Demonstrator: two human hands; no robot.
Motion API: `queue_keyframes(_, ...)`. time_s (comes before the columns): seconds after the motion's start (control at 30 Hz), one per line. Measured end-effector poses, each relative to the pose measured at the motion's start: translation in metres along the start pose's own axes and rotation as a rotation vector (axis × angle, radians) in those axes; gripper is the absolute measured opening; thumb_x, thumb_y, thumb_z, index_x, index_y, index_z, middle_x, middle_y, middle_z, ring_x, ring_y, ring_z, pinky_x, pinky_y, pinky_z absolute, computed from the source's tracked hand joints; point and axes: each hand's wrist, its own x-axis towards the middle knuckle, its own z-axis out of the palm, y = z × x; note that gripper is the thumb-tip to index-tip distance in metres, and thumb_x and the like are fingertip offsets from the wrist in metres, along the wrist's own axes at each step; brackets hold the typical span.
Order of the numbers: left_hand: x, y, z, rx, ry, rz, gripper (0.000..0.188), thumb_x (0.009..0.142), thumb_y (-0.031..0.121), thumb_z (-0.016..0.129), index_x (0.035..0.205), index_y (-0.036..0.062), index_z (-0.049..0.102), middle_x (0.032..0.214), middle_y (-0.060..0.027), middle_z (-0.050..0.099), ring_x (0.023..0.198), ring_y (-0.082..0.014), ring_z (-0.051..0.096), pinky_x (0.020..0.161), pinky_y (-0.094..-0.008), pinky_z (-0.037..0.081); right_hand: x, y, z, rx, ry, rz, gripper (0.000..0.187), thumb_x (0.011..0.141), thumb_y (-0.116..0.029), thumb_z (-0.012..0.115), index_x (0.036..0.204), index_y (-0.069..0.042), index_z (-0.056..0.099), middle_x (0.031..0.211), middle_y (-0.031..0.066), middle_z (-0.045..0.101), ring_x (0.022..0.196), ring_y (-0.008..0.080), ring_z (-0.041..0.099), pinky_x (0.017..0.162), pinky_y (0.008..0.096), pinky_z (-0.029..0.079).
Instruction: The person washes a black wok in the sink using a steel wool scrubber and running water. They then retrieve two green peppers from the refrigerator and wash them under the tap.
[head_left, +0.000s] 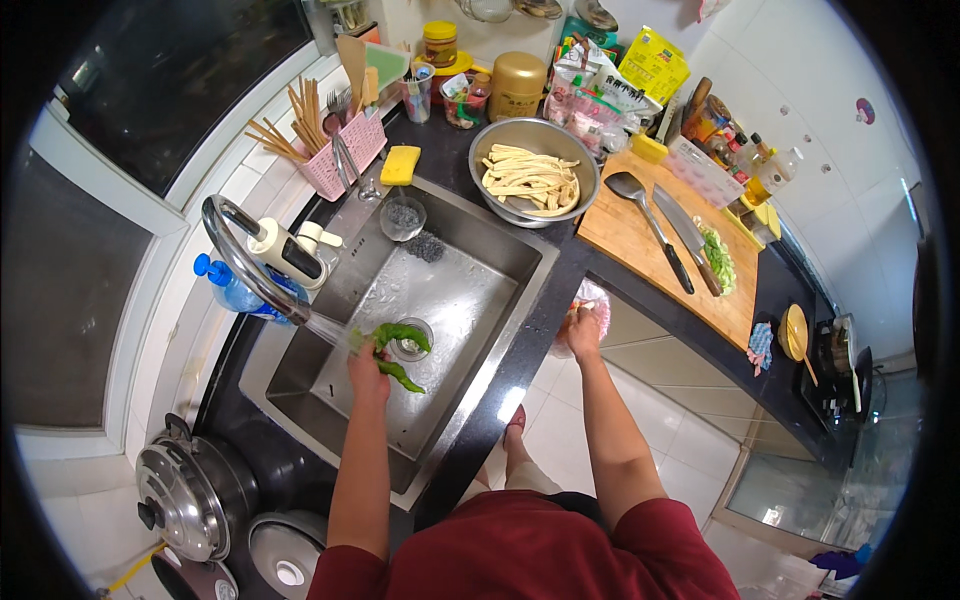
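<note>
My left hand (367, 374) is closed around long green peppers (404, 334) over the sink (455, 300). Water from the curved metal tap (262, 285) runs down onto that hand and the peppers. One pepper points toward the drain strainer (411, 345); another hangs lower, toward the sink bottom. Beyond the counter's front edge, my right hand (581, 331) is down at a thin whitish-pink plastic bag (594, 300). Its fingers are bent together, and what they hold, if anything, is hidden.
A steel bowl (590, 200) of pale yellow strips stands behind the sink. On the wooden cutting board (630, 235) lie a black spatula (655, 232), a knife (690, 235) and chopped greens (717, 258). Several pots, including a lidded steamer (185, 500), are at lower left. A yellow sponge (401, 165) lies behind the sink.
</note>
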Motion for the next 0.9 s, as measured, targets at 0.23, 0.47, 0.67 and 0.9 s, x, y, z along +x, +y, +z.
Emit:
queue_keyframes(0.23,0.007,-0.007,-0.002,-0.012,0.044,-0.034,0.014,0.085,0.01,0.058,0.097,0.003,0.054,0.076,-0.0064,0.054,0.061,-0.0144,0.051,0.052,-0.0269,0.043,-0.017,-0.046,-0.026,0.034,0.283,-0.213,0.019,0.08,-0.008,0.061,0.097,-0.001,0.062,0.088,0.0208,0.064,0.081,0.0371,0.062,0.073,0.0421,0.049)
queue_keyframes(0.47,-0.001,0.011,0.004,-0.001,0.013,-0.064,0.015,0.085,0.01,0.057,0.098,0.0029,0.054,0.078,-0.0062,0.055,0.061,-0.0144,0.051,0.051,-0.0265,0.043,-0.065,-0.192,0.007,0.066,-0.326,-0.542,0.027,0.077,-0.009,0.064,0.102,-0.003,0.058,0.092,0.0176,0.064,0.09,0.0356,0.06,0.078,0.0427,0.048)
queue_keyframes(0.67,-0.002,0.03,-0.004,-0.011,-0.094,-0.076,0.015,0.087,0.013,0.058,0.098,0.0046,0.053,0.078,-0.0052,0.055,0.061,-0.0137,0.051,0.05,-0.0268,0.041,-0.103,-0.249,0.099,0.461,-0.751,-0.705,0.057,0.074,-0.004,0.065,0.128,-0.002,0.047,0.111,0.0143,0.061,0.104,0.0298,0.056,0.089,0.0352,0.045)
queue_keyframes(0.9,0.011,0.042,-0.037,-0.04,0.003,-0.027,0.01,0.09,0.014,0.058,0.093,0.0054,0.056,0.072,-0.0007,0.05,0.058,-0.0095,0.045,0.05,-0.0242,0.037,-0.106,-0.266,0.109,0.893,-1.142,0.07,0.039,0.088,-0.006,0.054,0.127,-0.009,0.048,0.08,0.004,0.056,0.056,0.0078,0.045,0.048,0.0218,0.039)
